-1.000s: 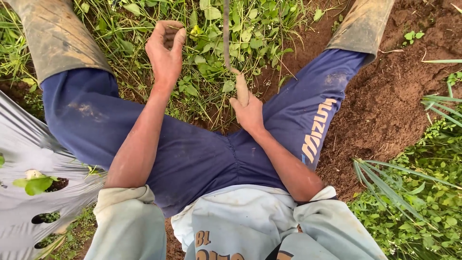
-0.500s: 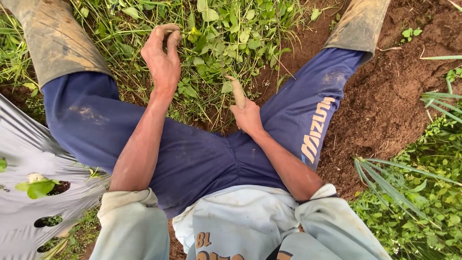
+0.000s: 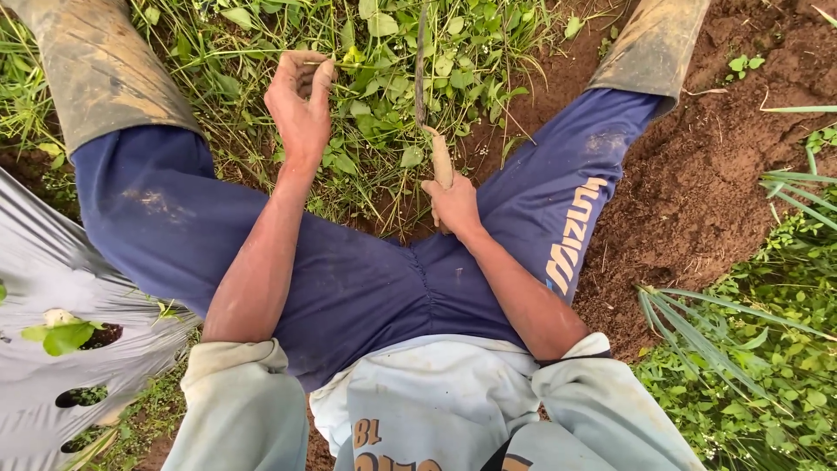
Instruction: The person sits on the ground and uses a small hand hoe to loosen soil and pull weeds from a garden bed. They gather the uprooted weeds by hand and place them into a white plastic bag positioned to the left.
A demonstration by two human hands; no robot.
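Left hand [image 3: 301, 100] pinches thin green weed stems [image 3: 349, 63] at 11 o'clock; right hand [image 3: 453, 205] grips wood-handled, dark-bladed tool [image 3: 433, 131].

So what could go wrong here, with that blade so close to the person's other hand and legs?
The right hand grips a wooden-handled tool whose dark blade points into the weeds, close to the left hand that pinches a thin stem. A slip might nick those fingers. The blade works between the spread legs, so a hard pull could swing it toward a boot.
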